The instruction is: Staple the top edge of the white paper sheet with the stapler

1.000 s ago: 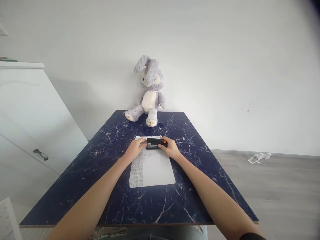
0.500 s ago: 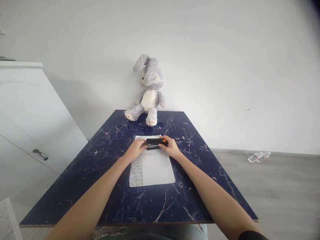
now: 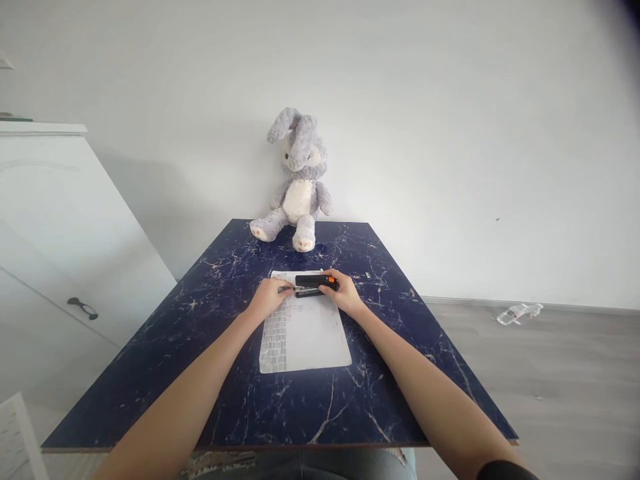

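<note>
My right hand [image 3: 343,291] is closed around the rear end of a black stapler [image 3: 310,282] with an orange patch. The stapler lies sideways over the sheet of paper [image 3: 317,340], its jaws apart and a metallic part showing between them. At the stapler's front end, my left hand [image 3: 270,297] pinches a small dark strip [image 3: 286,289]; its exact kind is too small to tell. The paper, patterned with grey blocks along its left side, lies flat under both hands.
A grey plush rabbit [image 3: 299,180] sits at the far end of the dark blue marbled table [image 3: 225,393], against the wall. To the left stands a white cabinet [image 3: 65,220] with a black handle. A clear plastic item [image 3: 519,313] lies on the floor at right.
My left fingers have drawn slightly back from the stapler's front, and the dark strip now shows between them. The stapler has shifted slightly, still in my right hand.
</note>
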The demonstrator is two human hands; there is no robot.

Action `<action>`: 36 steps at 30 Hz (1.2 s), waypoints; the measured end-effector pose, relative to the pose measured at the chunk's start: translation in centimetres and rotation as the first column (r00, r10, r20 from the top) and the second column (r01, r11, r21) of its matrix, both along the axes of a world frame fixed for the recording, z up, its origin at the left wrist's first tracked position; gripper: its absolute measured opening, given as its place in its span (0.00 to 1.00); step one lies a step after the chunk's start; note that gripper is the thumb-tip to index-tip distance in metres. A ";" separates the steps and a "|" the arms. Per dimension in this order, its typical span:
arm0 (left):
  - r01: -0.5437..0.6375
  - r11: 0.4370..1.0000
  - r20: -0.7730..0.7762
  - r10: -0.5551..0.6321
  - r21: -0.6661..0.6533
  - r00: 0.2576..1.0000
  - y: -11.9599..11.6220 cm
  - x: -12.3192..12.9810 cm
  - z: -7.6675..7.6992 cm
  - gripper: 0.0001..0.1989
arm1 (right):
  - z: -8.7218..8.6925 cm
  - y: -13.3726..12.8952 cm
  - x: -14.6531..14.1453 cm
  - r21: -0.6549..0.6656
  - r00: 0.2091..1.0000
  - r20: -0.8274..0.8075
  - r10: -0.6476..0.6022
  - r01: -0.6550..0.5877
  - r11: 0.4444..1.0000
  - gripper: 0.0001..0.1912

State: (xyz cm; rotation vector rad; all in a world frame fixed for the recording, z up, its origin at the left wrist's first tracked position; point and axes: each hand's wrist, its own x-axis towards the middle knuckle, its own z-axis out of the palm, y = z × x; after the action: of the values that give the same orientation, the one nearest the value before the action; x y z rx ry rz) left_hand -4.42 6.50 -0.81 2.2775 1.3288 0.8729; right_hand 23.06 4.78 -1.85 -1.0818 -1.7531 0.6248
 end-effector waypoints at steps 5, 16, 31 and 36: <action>0.036 0.998 0.068 -0.033 -0.044 0.997 0.1 -0.1 0.2 0.06 | 0.1 -0.1 0.0 -0.024 1.000 -0.021 0.015 -0.015 1.000 0.15; 0.206 0.971 0.077 -0.217 0.123 0.973 -0.9 0.1 1.2 0.11 | 0.2 0.4 0.6 -0.137 0.918 -0.385 -0.091 0.041 0.990 0.17; 0.258 0.965 0.297 -0.260 0.044 0.919 -1.6 1.2 1.2 0.10 | 0.7 -0.2 0.0 -0.179 0.892 -0.446 0.072 -0.167 0.969 0.22; 0.250 0.966 0.427 -0.200 -0.064 0.882 -1.7 1.6 0.9 0.13 | 0.3 -0.2 -0.4 -0.194 0.871 -0.474 0.126 -0.243 0.950 0.24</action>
State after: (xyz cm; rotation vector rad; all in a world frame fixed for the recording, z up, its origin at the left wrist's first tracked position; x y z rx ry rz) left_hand -2.81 4.85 0.10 1.9572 0.8801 1.0907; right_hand 22.71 4.56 -1.58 -0.8411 -1.3934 1.1485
